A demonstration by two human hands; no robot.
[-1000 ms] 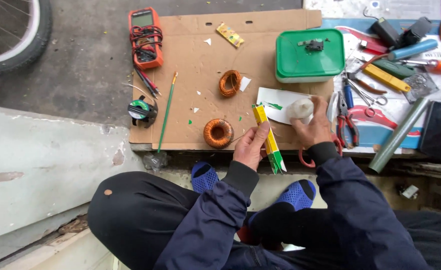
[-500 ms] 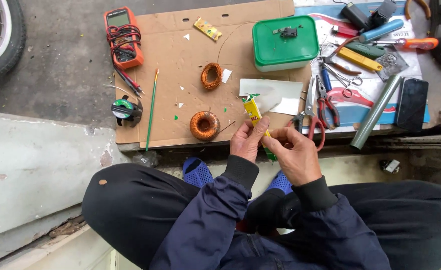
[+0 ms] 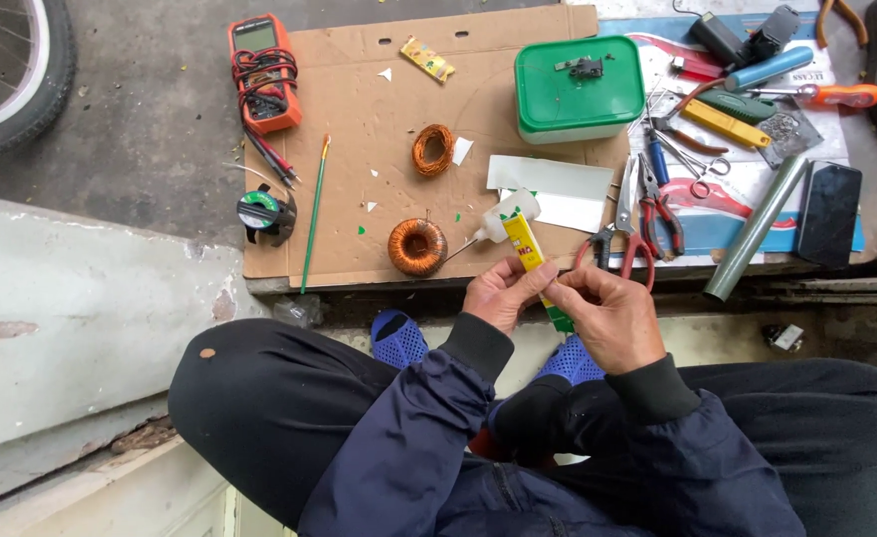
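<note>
- A yellow glue tube (image 3: 530, 257) is clamped between the left hand (image 3: 498, 294) and right hand (image 3: 607, 316), at the cardboard sheet's (image 3: 379, 89) near edge.
- A copper coil (image 3: 417, 247) lies left of the tube.
- Red-handled scissors (image 3: 629, 224) lie right of it.
- A green-lidded box (image 3: 578, 88) is seen beyond.

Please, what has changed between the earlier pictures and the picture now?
The right hand left the small white bottle on the cardboard and came to the yellow-green tube, which both hands now hold; the left hand was on it already. The copper coils, green box and meter stayed.
</note>
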